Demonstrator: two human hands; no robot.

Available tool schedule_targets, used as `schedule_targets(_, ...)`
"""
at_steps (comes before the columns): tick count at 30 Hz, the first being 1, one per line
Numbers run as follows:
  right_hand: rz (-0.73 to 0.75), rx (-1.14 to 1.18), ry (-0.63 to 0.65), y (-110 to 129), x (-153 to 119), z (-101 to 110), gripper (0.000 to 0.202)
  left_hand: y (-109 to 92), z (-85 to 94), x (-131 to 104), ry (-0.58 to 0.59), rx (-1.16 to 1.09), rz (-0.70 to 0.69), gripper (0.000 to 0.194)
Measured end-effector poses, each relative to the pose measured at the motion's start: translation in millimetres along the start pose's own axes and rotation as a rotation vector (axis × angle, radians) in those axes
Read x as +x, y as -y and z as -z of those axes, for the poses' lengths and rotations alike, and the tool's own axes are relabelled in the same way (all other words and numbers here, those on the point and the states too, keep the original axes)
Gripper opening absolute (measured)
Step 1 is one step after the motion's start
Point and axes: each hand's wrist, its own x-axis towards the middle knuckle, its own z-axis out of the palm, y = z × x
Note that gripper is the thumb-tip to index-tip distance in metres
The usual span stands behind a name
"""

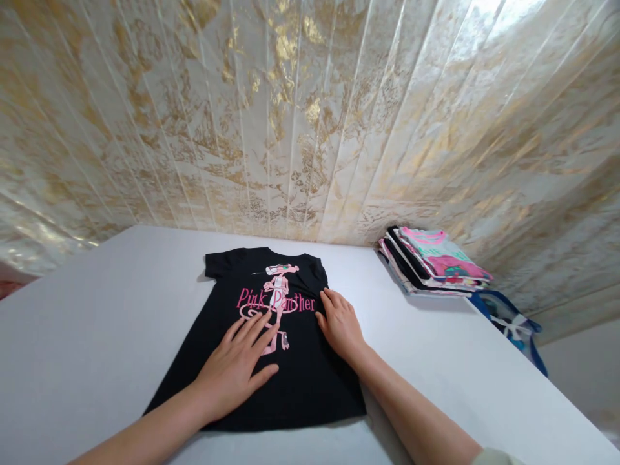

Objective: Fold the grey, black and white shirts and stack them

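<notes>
A black T-shirt (300, 394) with a pink cartoon panther and pink lettering lies spread out on the white table, its neck toward the far side. My left hand (239, 361) rests flat on the lower part of the print, fingers spread. At the shirt's right edge, just below the sleeve, lies my right hand (340, 321), its thumb apart from the other fingers and its fingertips on the cloth. The shirt's right sleeve looks tucked or folded in, while the left one sticks out.
A stack of folded clothes (436, 265) stands at the table's back right. Beyond the right edge of the white table (62, 336) is a blue bag or cloth (513, 326) with a white tie. A gold-patterned curtain (290, 129) hangs behind.
</notes>
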Motion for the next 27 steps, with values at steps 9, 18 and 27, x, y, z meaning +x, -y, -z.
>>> schedule_targets(9, -0.031, -0.004, 0.0, -4, -1, -6, 0.05, -66, 26.9, -16, 0.214, 0.007, -0.086, 0.029)
schedule_targets(18, 0.012, 0.017, -0.065, -1, -5, 0, 0.042, -67, 30.1, -10, 0.324, -0.224, -0.09, 0.02)
schedule_targets(27, 0.033, 0.037, -0.059, 9, -6, 2, 0.038, -16, 51.7, 141, -0.151, -0.498, 0.133, 0.015)
